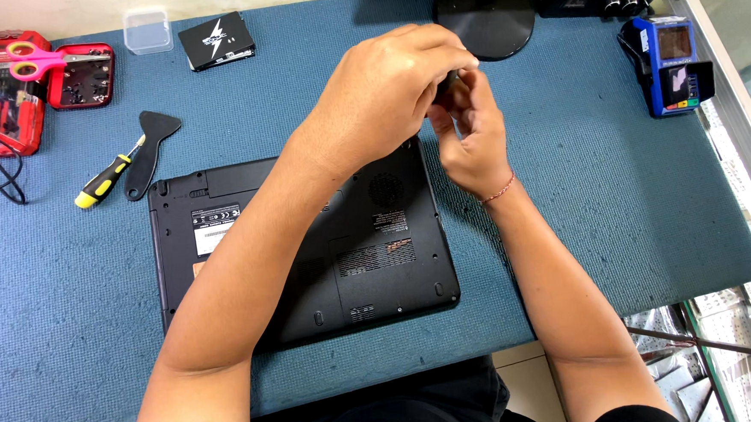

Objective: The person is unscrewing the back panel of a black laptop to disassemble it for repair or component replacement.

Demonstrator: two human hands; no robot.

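**Both hands on small dark tool above laptop**

Small dark tool (450,85) pinched between left hand (386,90) and right hand (473,142), both closed on it, over the far right corner of the upside-down black laptop (378,254). Blue mat (614,190) underneath. Yellow-handled screwdriver (104,178) and black pry spatula (148,150) lie left of the laptop.

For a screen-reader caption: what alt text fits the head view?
Two bare hands, left hand and right hand, meet around a small dark object above an upturned black laptop on a blue mat. A yellow-handled screwdriver lies to its left.
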